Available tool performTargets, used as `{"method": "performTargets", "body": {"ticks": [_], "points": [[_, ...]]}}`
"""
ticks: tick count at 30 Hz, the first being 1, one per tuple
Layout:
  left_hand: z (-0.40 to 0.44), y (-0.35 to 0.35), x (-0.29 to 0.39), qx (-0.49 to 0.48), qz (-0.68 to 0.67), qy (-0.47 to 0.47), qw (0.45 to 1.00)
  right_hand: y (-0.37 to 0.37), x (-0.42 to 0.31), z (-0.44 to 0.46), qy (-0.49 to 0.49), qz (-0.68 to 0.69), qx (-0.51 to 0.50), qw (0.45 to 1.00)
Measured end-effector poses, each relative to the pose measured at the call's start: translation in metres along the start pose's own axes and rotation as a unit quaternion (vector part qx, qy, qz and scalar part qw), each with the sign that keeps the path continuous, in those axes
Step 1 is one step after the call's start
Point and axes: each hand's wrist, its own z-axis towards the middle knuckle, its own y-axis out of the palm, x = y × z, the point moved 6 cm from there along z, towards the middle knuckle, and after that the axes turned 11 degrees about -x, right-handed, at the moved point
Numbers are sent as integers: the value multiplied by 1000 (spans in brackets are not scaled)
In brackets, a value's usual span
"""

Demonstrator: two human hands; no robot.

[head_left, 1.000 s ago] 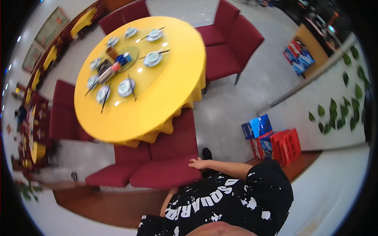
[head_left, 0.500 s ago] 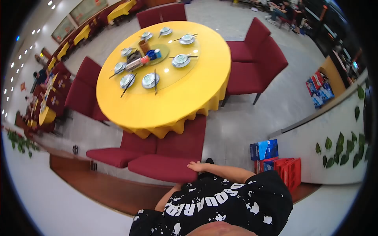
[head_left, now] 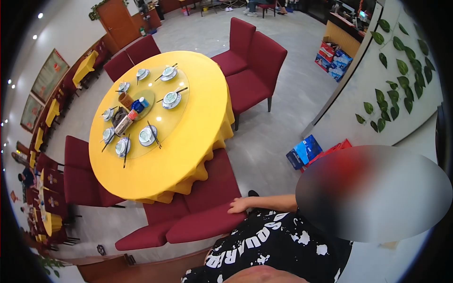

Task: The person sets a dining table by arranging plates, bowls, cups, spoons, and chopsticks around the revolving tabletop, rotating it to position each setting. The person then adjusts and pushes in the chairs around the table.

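Observation:
My right hand (head_left: pixel 239 205) lies on the top corner of a dark red chair back (head_left: pixel 207 223), with its fingers bent over the edge. That chair stands beside another red chair (head_left: pixel 144 237), both backs towards me and their seats against the yellow tablecloth (head_left: pixel 188 155). My left hand is out of sight; only a bit of that arm shows behind the chair back. Bowls on saucers (head_left: pixel 148 135) with chopsticks stand around the round table's glass turntable, and a red-capped bottle, a blue cup and a brown holder (head_left: pixel 125 100) are near its middle.
More red chairs (head_left: pixel 252 80) surround the table. Blue boxes (head_left: pixel 304 152) and a red crate stand on the floor at right, beside a partition with painted leaves (head_left: pixel 394 94). A blurred oval (head_left: pixel 373 193) covers the lower right. Farther tables and people are at left.
The view has swung, so the table now lies further left and lower than half a second ago. My right hand has stayed on the chair back. The blurred oval has appeared at right.

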Motion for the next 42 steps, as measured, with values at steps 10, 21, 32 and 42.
{"method": "performTargets", "body": {"ticks": [10, 21, 32, 42], "points": [[-33, -18, 0, -52, -26, 43, 997, 22, -128, -72, -26, -151, 86, 985], [-67, -67, -32, -91, -190, -10, 977, 18, -153, -78, -82, -255, 107, 958], [-89, -88, 2, 107, -411, -5, 905, 5, -178, -94, -85, -299, 58, 949], [-79, -18, 48, 514, -299, 92, 799, 2, -97, -84, -225, -110, -25, 968]]}}
